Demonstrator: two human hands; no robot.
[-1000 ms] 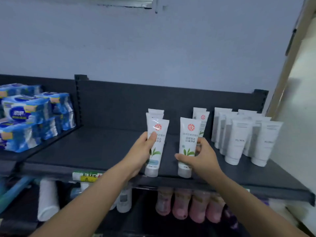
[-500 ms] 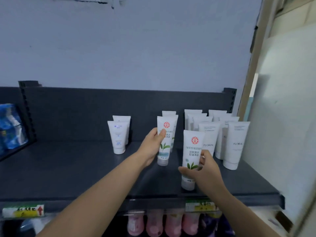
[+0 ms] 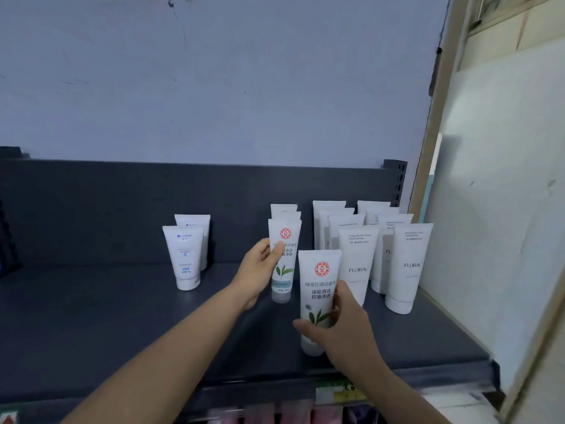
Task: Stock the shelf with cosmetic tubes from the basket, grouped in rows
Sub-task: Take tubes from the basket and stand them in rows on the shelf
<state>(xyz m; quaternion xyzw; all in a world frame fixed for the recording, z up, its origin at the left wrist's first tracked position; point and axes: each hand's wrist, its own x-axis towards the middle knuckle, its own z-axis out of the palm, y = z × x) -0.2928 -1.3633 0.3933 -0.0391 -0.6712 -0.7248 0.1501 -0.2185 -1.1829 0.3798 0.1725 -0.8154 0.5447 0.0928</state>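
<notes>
On the dark shelf (image 3: 122, 328) my left hand (image 3: 258, 272) grips a white green-leaf tube (image 3: 284, 264) with a red seal, standing upright at the front of a short row of like tubes (image 3: 284, 209). My right hand (image 3: 339, 328) holds a second green-leaf tube (image 3: 319, 289) upright nearer the shelf's front edge, just right of the first. Two rows of white FLORAL tubes (image 3: 357, 264) stand to the right. Two white tubes with blue print (image 3: 185, 258) stand apart on the left. No basket is in view.
The shelf's dark back panel (image 3: 153, 194) rises behind the tubes. A pale wall or board (image 3: 495, 209) closes off the right side. Pink tubes (image 3: 275, 416) show on the shelf below, under a price label (image 3: 336, 393). Bare shelf surface lies at front left.
The view swung right, so the blue tissue packs left the frame. Both hands carried their green-leaf tubes rightward; the left one now stands in front of the like tubes, the right one nearer the edge.
</notes>
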